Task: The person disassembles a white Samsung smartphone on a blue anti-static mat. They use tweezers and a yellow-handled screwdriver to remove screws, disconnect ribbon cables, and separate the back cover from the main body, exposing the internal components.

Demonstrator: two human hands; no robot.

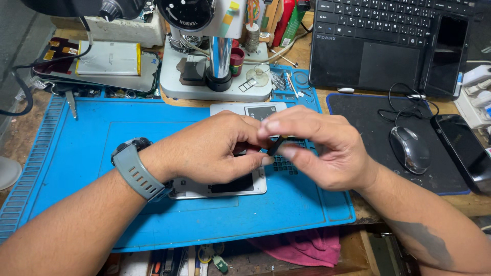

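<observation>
Both hands' fingers pinching a small black part [275, 146] just above the opened phone [220, 186]; reassembly judged midway, part not yet seated, back cover [248, 110] lying beyond.

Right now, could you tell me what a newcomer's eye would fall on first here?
Two hands meet mid-frame: the left hand and right hand pinch a small black part between their fingertips. Beneath them an opened phone lies on a bright blue work mat. Behind stands a microscope base.

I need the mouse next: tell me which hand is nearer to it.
Right. The right hand is just left of the computer mouse; the left hand lies farther left, beyond it.
</observation>
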